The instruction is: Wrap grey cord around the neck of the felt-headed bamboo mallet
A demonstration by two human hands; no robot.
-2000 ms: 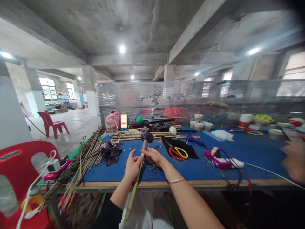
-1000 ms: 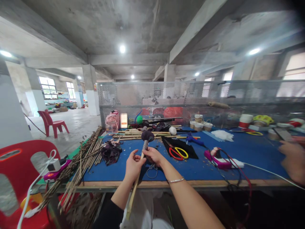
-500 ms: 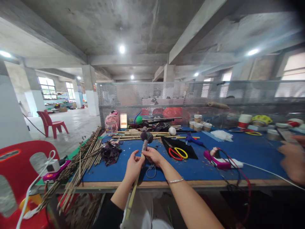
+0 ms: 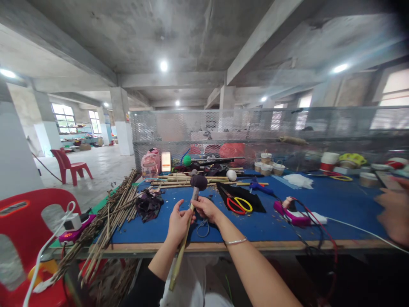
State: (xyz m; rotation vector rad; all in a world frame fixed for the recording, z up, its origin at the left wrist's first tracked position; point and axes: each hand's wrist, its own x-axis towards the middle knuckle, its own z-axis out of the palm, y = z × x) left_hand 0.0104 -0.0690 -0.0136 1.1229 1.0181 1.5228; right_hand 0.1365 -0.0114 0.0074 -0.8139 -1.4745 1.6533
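I hold a bamboo stick (image 4: 179, 264) upright and tilted over the near edge of the blue table (image 4: 335, 200). Its top end carries a dark cloth-wrapped ball (image 4: 198, 182). My left hand (image 4: 179, 221) is closed round the stick just below the wrapped part. My right hand (image 4: 206, 209) pinches the wrapped neck under the ball from the right. A thin wire loop (image 4: 202, 227) lies on the table below my right hand.
Red and yellow scissors (image 4: 238, 205) lie on black cloth right of my hands. A pink glue gun (image 4: 292, 213) with cables lies further right. Sticks (image 4: 111, 217) are piled at the left, dark fabric scraps (image 4: 148, 204) beside them. Another person's hand (image 4: 394, 213) shows at the right edge.
The stick has shifted only slightly in my hands, its ball end wobbling a little. The other person's hand at the right edge has moved a bit.
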